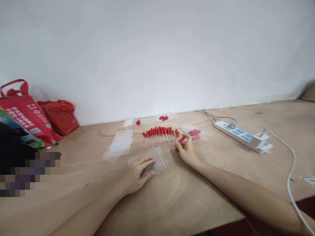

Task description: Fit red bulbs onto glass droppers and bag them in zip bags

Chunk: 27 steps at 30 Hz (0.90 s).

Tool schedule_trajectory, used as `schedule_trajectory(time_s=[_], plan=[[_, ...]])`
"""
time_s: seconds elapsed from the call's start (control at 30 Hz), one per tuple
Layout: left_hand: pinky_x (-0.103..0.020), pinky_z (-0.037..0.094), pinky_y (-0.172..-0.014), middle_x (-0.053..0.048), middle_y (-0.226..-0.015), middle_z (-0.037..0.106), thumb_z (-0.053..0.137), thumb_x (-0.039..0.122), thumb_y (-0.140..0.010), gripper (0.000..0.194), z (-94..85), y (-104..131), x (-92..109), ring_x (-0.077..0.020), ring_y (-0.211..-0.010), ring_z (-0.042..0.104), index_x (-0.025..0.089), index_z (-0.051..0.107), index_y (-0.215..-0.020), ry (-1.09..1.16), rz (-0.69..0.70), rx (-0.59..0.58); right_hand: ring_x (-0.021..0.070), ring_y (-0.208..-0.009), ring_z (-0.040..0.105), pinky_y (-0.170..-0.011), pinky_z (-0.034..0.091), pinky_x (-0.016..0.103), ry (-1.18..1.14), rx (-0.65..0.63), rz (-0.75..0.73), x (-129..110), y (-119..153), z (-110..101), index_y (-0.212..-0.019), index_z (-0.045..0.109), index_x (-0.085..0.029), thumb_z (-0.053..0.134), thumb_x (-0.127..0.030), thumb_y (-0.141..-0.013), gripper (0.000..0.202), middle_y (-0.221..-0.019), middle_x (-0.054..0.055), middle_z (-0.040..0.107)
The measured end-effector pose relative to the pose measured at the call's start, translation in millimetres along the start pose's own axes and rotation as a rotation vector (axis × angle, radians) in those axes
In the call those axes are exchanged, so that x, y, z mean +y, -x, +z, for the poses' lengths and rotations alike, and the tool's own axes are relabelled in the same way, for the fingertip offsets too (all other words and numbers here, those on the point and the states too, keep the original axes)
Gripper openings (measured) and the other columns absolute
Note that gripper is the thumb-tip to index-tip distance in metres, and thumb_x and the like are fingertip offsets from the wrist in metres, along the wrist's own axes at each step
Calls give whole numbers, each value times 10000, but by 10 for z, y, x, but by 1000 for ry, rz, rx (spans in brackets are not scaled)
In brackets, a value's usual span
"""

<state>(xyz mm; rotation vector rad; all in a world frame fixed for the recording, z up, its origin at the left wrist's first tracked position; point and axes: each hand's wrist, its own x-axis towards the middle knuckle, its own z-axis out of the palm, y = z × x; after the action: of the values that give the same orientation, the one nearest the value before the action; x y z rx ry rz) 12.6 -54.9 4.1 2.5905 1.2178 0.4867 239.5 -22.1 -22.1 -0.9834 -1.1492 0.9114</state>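
My left hand (140,173) lies over a clear zip bag (161,160), with the thumb apart from the outstretched fingers. Between the thumb and fingers of my right hand (185,150) is a dropper (181,139) with a red bulb, its thin clear tube slanting down to the left toward the bag. Just beyond both hands, a row of droppers (161,131) is fanned out on the table, red bulbs pointing away from me. To the right of that row, a clear bag with red bulbs (195,133) lies close behind my right hand.
Flat clear bags (119,146) lie left of the droppers. Near the wall, loose red bulbs (163,118) rest on clear bags. A white power strip (242,136) with cables stands at right. At left are a red printed bag (31,118) and a red plastic bag (59,116).
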Motion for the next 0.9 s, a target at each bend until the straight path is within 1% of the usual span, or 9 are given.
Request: schedule_trajectory(time_s=[0.1,0.2,0.3,0.5,0.6,0.67,0.77,0.83,0.9], plan=[[-402,389,-934,-93,-1214,520,481,356,-799,371,-3,1,2,-237,-1115,473,187,547,-1123,-1,-2,-3,111,-517,536,-533,490,294,4,19,-6,-17,-5,-4,-1017,211,-232,514,-347,-715,443,-666,-64,463],[-406,393,-929,-84,-1212,523,484,352,-795,361,-2,1,4,-238,-1111,476,201,550,-1116,5,-2,8,113,-510,536,-532,488,301,-8,0,5,-25,0,4,-1018,213,-229,521,-348,-709,452,-668,-61,472],[-411,386,-935,-90,-1216,519,481,353,-796,367,2,0,1,-241,-1117,470,191,548,-1118,3,-9,-3,116,-508,544,-532,486,299,-27,-28,36,-30,17,21,-1006,220,-229,533,-363,-702,456,-647,-62,486],[-388,392,-933,-75,-1218,518,494,343,-798,407,-1,-13,45,-224,-1116,470,212,484,-1184,53,5,18,119,-532,582,-545,481,290,-161,-162,168,-27,77,71,-939,257,-237,506,-504,-694,440,-626,-63,540],[-380,391,-936,-67,-1218,519,457,324,-823,394,0,-18,87,-214,-1114,472,213,465,-1202,81,4,19,112,-525,576,-535,467,277,-172,-202,216,-21,101,84,-893,292,-239,515,-533,-681,426,-621,-64,546],[-381,380,-947,-53,-1220,518,433,303,-836,375,2,-18,105,-209,-1121,465,225,465,-1202,98,4,15,105,-541,567,-537,453,262,-135,-234,212,-20,110,77,-861,334,-231,545,-517,-669,403,-637,-53,555],[-376,372,-954,-44,-1227,511,418,292,-842,376,3,-20,111,-202,-1126,458,232,452,-1212,116,8,5,75,-505,497,-489,395,218,-7,-330,141,-33,119,45,-817,428,-203,598,-454,-659,342,-641,-38,551],[-366,381,-946,-43,-1225,512,415,295,-844,379,3,-22,108,-199,-1115,467,233,444,-1217,127,16,0,57,-449,421,-440,342,199,75,-399,99,-57,130,21,-789,477,-186,620,-410,-659,296,-574,-52,509],[-353,393,-935,-48,-1219,517,418,297,-844,379,4,-25,105,-197,-1102,478,224,446,-1216,133,25,0,52,-426,394,-428,331,194,81,-472,92,-93,151,6,-762,490,-183,635,-379,-658,265,-515,-72,459]])
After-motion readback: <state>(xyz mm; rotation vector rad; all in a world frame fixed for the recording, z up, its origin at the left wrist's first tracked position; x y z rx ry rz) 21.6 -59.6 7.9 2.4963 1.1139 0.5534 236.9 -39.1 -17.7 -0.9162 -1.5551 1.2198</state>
